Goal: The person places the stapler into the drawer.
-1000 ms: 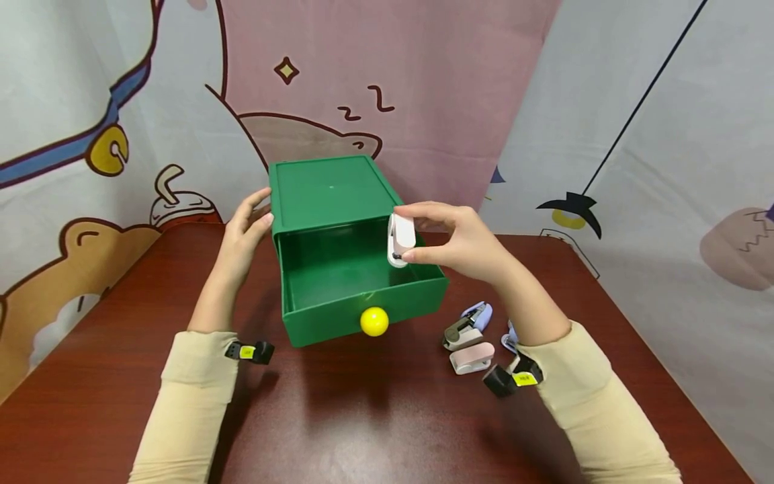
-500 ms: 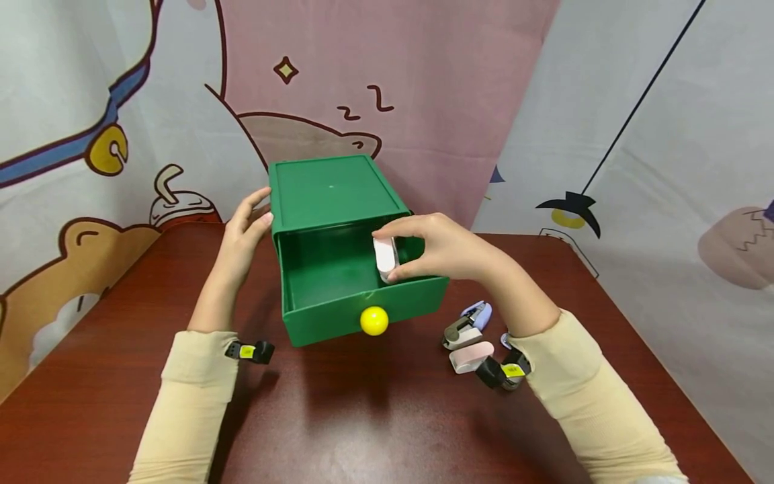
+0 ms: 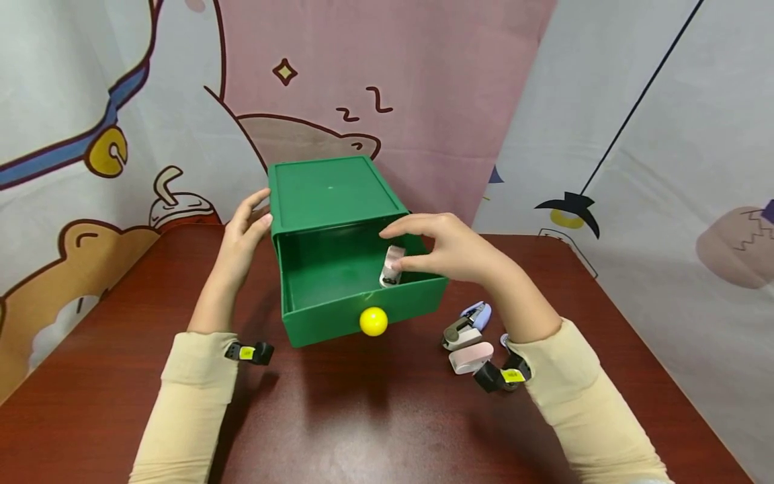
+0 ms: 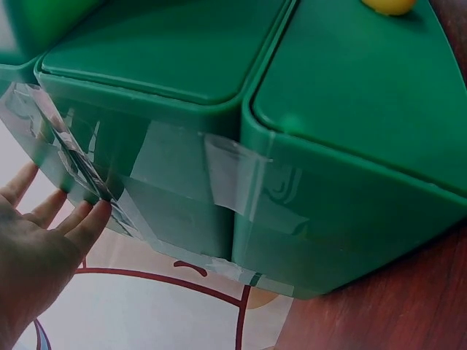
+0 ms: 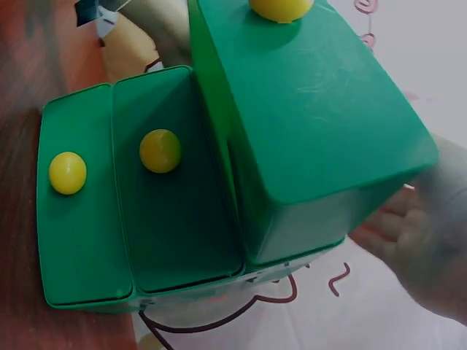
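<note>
A green drawer cabinet stands on the table with its top drawer pulled out by a yellow knob. Inside, toward the drawer's right side, lies a small pink-and-white stapler. My right hand is over that side, thumb and forefinger spread apart; the thumb overlaps the stapler, and whether it touches cannot be told. The stapler is hidden in the right wrist view. My left hand rests its fingertips against the cabinet's left side, where clear tape runs across in the left wrist view.
Right of the cabinet, several small staplers lie on the dark red table: a pink one, an olive-and-white one and a lavender one. Another is partly behind my right wrist. A cartoon-printed curtain hangs behind.
My right hand lowered the stapler into the drawer and let it go, its fingers parting. The stapler now lies in the drawer. My left hand has stayed in place.
</note>
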A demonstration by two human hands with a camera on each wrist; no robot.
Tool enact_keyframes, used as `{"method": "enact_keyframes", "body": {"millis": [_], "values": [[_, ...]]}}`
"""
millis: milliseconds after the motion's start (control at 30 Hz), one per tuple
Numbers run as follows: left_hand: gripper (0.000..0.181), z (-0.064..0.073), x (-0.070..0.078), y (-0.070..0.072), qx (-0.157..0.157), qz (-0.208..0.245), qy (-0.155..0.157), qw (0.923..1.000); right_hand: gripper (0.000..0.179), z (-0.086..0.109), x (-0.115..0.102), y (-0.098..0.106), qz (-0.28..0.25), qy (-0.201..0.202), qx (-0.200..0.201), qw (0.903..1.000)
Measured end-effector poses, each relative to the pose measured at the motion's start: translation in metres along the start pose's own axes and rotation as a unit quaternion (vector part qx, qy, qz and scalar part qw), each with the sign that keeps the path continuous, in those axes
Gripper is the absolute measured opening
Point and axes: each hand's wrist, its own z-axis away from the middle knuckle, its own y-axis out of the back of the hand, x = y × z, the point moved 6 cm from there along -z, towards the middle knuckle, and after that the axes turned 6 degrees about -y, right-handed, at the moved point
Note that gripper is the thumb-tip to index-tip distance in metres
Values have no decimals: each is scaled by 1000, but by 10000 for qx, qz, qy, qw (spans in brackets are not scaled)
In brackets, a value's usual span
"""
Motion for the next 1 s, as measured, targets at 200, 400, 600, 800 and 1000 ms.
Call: {"method": "enact_keyframes", "body": {"millis": [200,400,600,800,1000], "values": [[49,-1,0,0,14,7,-12,10000,35,23,-12,18,-526,110,1091,9926],[48,-1,0,0,22,66,-44,10000,34,49,4,28,-568,-377,1723,9827],[48,-1,-1,0,18,70,-8,10000,35,71,60,23,-476,-1173,1783,9758],[49,-1,-2,0,-13,64,-4,10000,41,93,101,13,-402,-1855,1483,9706],[49,-1,-2,1,-14,81,-27,10000,48,108,132,3,-306,-2227,1002,9692]]}}
